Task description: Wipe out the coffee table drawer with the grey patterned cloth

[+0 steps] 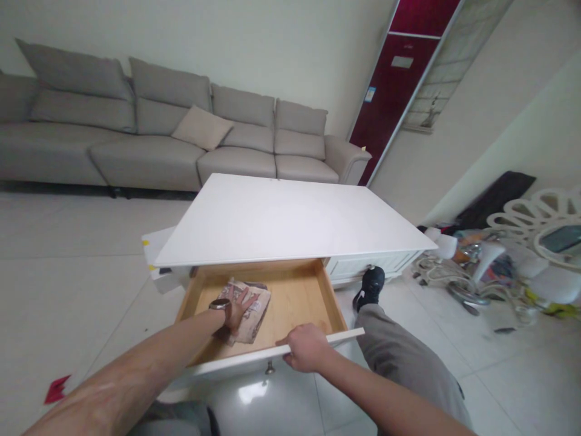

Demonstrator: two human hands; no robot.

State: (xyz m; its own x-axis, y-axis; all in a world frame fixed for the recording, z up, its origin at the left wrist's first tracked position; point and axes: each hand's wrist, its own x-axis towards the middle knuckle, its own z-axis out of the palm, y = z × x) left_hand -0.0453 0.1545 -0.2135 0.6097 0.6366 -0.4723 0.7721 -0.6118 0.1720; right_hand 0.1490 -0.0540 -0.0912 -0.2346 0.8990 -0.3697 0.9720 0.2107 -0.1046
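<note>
A wooden drawer [299,303] with a white front is pulled out of the white coffee table [290,218]. Inside it, towards the left, lies a crumpled beige patterned cloth [258,309]. My left hand [236,309], with a watch at the wrist, rests flat on this cloth, its fingers spread. My right hand [306,348] is closed over the top edge of the drawer front. A small metal knob [270,367] sticks out from that front, left of my right hand.
A grey sofa [240,163] stands behind the table. My shoe [372,284] is beside a closed drawer [349,266]. White lamp-like parts and a round ornate frame [563,242] lie on the floor at right. A white box [157,242] sits left; a red scrap [57,389] lies nearer.
</note>
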